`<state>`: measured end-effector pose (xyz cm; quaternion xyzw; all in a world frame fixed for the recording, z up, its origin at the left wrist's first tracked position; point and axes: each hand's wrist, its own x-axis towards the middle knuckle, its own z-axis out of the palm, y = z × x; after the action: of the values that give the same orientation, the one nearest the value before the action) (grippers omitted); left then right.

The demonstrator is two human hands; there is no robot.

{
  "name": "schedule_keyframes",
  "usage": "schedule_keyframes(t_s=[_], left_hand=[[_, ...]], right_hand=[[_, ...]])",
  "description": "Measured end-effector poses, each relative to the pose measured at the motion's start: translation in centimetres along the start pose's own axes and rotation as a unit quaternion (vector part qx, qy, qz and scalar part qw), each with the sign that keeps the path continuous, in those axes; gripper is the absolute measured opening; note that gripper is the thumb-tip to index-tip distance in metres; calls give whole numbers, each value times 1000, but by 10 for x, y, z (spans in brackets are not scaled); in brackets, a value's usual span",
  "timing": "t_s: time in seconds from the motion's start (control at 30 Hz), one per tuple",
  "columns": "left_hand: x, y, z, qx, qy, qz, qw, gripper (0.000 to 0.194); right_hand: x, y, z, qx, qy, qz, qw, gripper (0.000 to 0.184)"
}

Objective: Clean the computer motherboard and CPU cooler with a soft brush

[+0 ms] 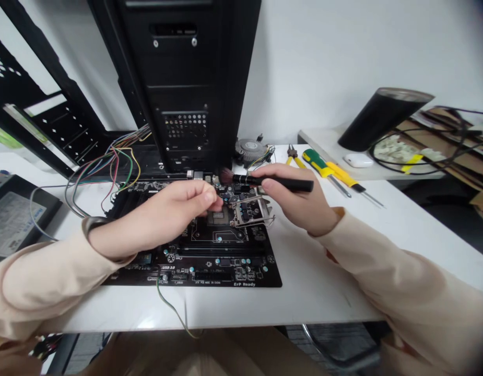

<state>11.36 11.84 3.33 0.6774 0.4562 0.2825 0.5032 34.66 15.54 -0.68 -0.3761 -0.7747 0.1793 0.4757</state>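
Note:
A black motherboard (210,254) lies flat on the white table. Its CPU socket (218,216) is exposed, and the metal socket frame (251,209) stands lifted to the right. My left hand (192,201) hovers above the socket, thumb and fingers pinched together; whatever they hold, if anything, is hidden. In my right hand (290,196) is a brush (282,183) with a black handle, held level. The brush's dark, soft bristles point left, over the far edge of the board, close to the rear ports.
Behind the board rises a black computer case (198,68) with loose coloured wires (124,162). A CPU cooler (251,150) sits by its base. To the right lie pliers (294,155) and screwdrivers (323,166). A power supply (22,214) is at far left; a black cylinder (384,117) stands right.

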Motion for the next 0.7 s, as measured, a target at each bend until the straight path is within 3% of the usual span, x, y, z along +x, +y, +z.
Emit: schedule_keyframes(t_s=[0.03,0.13,0.2,0.27,0.4,0.7], left_hand=[[-5,5,1,-133,-13,-56,989,20],[-18,14,6,-415,-54,-151,895,11],[-24,16,9,-499,-79,-156,849,9],[-28,17,12,-537,-99,-155,823,9],[-33,17,16,-552,-118,-156,810,8],[-35,16,18,-547,-108,-150,817,5]], right_hand=[[0,0,0,-1,0,2,1000,16],[0,0,0,4,-5,-7,1000,16],[0,-1,0,11,-8,-19,1000,15],[0,-1,0,10,-11,-24,1000,14],[0,0,0,-5,-13,-19,1000,14],[1,0,0,-9,-15,-37,999,14]])
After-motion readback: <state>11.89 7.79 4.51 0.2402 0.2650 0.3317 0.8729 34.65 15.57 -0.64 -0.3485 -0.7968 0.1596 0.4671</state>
